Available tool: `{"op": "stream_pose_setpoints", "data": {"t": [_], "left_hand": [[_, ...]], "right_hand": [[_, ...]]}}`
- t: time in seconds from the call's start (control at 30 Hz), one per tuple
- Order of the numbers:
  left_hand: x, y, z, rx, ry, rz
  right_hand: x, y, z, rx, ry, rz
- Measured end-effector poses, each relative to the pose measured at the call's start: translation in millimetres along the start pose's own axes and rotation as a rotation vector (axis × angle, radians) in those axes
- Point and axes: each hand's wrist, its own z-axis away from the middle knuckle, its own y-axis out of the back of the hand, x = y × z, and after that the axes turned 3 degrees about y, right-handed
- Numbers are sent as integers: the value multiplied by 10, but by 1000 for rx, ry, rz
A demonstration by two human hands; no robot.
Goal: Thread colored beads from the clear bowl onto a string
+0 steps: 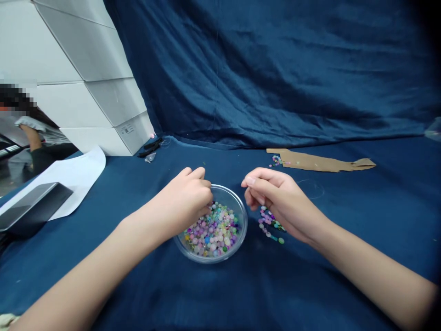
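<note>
A clear round plastic bowl (241, 234) holds many small beads (217, 232) in pink, purple, green, yellow and blue. Over its far left rim reaches my left hand (189, 195), fingers curled down toward the beads; its fingertips are mostly hidden, so what they hold cannot be made out. Just right of the bowl, my right hand (272, 188) is raised with thumb and forefinger pinched together. Whatever is in that pinch is too small to see. Directly below the right hand is a strand of coloured beads (265, 227), partly covered by the palm.
A torn strip of brown cardboard (320, 163) lies at the back right, with a small bead loop (275, 160) at its left end. White boxes (93, 105) are stacked at the back left. A dark device (37, 207) rests on white paper (86, 179). Another person's arm (32, 138) shows far left.
</note>
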Motion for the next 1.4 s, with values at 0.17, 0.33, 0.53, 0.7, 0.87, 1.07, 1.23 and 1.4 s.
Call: {"op": "stream_pose_setpoints", "data": {"t": [0.17,0.33,0.53,0.7,0.87,1.07,1.23,1.4], "left_hand": [[61,-68,-12,84,-26,1],[65,-29,40,132,22,359],[131,-35,129,315,124,986],[189,-71,119,324,101,1152],[176,-141,121,423,158,1330],[127,-161,151,355,275,1634],[119,-153,138,390,230,1618],[106,-159,127,354,161,1583]], "right_hand": [[6,-28,9,-31,-79,-53],[69,-40,13,-24,44,115],[147,-41,46,74,241,338],[205,-85,107,141,338,412],[256,-130,180,156,487,524],[271,-141,200,164,566,554],[286,-148,211,136,528,521],[289,-164,225,116,511,491]]}}
